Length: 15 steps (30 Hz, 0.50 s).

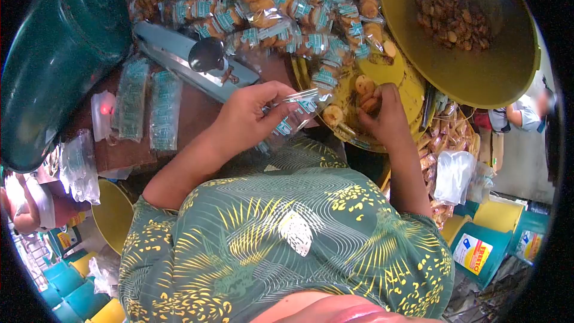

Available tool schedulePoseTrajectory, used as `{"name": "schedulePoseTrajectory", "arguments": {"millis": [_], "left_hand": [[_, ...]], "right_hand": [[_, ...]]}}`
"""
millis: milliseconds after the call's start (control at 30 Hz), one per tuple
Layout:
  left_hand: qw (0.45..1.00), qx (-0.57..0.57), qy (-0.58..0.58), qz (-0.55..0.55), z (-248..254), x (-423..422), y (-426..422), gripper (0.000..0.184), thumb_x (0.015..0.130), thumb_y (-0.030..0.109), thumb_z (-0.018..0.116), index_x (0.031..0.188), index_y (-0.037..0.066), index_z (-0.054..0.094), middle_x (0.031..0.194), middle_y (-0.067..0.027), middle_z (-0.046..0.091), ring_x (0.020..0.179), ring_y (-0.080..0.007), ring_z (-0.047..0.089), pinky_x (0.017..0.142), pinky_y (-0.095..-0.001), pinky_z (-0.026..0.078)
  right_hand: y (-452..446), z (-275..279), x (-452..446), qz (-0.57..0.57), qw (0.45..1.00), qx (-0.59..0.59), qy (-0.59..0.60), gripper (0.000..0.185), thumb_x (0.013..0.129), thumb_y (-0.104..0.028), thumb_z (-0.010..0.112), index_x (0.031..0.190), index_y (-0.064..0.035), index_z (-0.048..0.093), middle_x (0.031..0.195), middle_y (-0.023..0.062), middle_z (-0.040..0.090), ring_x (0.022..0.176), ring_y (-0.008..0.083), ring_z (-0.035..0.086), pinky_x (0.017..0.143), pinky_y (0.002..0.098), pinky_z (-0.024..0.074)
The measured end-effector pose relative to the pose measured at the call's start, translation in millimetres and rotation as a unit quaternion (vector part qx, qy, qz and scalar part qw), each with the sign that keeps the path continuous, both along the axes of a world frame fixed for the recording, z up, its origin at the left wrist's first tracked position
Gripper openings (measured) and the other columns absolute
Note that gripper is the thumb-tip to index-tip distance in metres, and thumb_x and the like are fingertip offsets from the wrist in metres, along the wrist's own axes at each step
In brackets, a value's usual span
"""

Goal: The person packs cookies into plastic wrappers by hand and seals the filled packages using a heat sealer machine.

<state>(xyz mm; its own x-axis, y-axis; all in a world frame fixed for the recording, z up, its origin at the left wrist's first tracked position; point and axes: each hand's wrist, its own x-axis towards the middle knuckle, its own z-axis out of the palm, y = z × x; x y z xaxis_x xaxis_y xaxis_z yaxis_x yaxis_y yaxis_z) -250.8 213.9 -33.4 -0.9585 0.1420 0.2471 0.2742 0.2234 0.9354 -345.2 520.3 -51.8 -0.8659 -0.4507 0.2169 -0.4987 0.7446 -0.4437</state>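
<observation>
My left hand [254, 116] is closed on a clear plastic bag [305, 103] with teal print, pinched near its edge between thumb and fingers. To its right, my right hand [385, 113] grips a few round golden cookies [366, 93] over a yellow tray [409, 93]. A couple of loose cookies [333, 115] lie on the tray close to the bag. Beyond my left hand stands a light-blue bag sealer [179, 54] with a black round knob [206, 54]. Stacks of flat printed bags [164, 110] lie on the brown table to the left.
Filled cookie packs [257, 3] are heaped at the back. A large yellow basin [397, 24] with brown pieces inside stands at the back right. A dark green bin [66, 54] is at the left. Packaged goods [448, 137] and buckets [478, 254] sit at the right; other people are at both sides.
</observation>
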Motion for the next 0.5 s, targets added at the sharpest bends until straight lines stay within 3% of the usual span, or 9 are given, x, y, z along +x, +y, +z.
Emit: {"name": "schedulePoseTrajectory", "arguments": {"millis": [133,267,333,433,500], "left_hand": [[1.000,0.013,-0.008,0.001,1,2,0,0.015,0.093,0.009,0.065,0.105,0.000,0.065,0.091,-0.0056,0.069,0.081,-0.0069,0.059,0.070,-0.0256,0.049],[0.998,0.004,-0.057,-0.018,5,2,-4,0.017,0.092,0.007,0.065,0.107,-0.002,0.064,0.100,-0.0070,0.067,0.094,-0.0116,0.061,0.085,-0.0277,0.049],[0.998,-0.002,-0.058,-0.011,7,3,-4,0.017,0.092,0.007,0.066,0.107,-0.002,0.064,0.099,-0.0067,0.068,0.094,-0.0112,0.061,0.085,-0.0276,0.049],[0.997,-0.010,-0.071,-0.012,5,2,-4,0.019,0.091,0.008,0.066,0.107,-0.002,0.064,0.099,-0.0064,0.068,0.094,-0.0106,0.061,0.085,-0.0276,0.049],[0.998,-0.009,-0.055,-0.012,0,0,-1,0.019,0.091,0.009,0.067,0.107,-0.001,0.064,0.095,-0.0061,0.068,0.088,-0.0094,0.060,0.079,-0.0270,0.049]], "right_hand": [[-2,-3,0,-0.023,1.000,-0.011,-0.018,0.046,0.067,-0.001,0.078,0.099,-0.0019,0.045,0.095,0.0172,0.055,0.088,0.0360,0.059,0.079,0.0405,0.0484],[9,9,-3,-0.075,0.997,0.020,0.007,0.043,0.068,-0.012,0.078,0.103,-0.0058,0.053,0.099,0.0167,0.055,0.095,0.0381,0.057,0.083,0.0454,0.0479],[20,31,-9,-0.144,0.986,0.079,-0.021,0.044,0.069,-0.015,0.078,0.106,-0.0056,0.056,0.102,0.0171,0.057,0.098,0.0378,0.057,0.085,0.0458,0.0476],[35,28,-17,-0.105,0.956,0.207,0.178,0.054,0.071,-0.007,0.078,0.119,-0.0050,0.054,0.106,0.0159,0.059,0.101,0.0350,0.059,0.086,0.0428,0.0484],[21,23,-18,-0.042,0.966,0.173,0.185,0.049,0.072,-0.007,0.077,0.117,-0.0062,0.058,0.109,0.0158,0.059,0.101,0.0355,0.058,0.087,0.0429,0.0482]]}}
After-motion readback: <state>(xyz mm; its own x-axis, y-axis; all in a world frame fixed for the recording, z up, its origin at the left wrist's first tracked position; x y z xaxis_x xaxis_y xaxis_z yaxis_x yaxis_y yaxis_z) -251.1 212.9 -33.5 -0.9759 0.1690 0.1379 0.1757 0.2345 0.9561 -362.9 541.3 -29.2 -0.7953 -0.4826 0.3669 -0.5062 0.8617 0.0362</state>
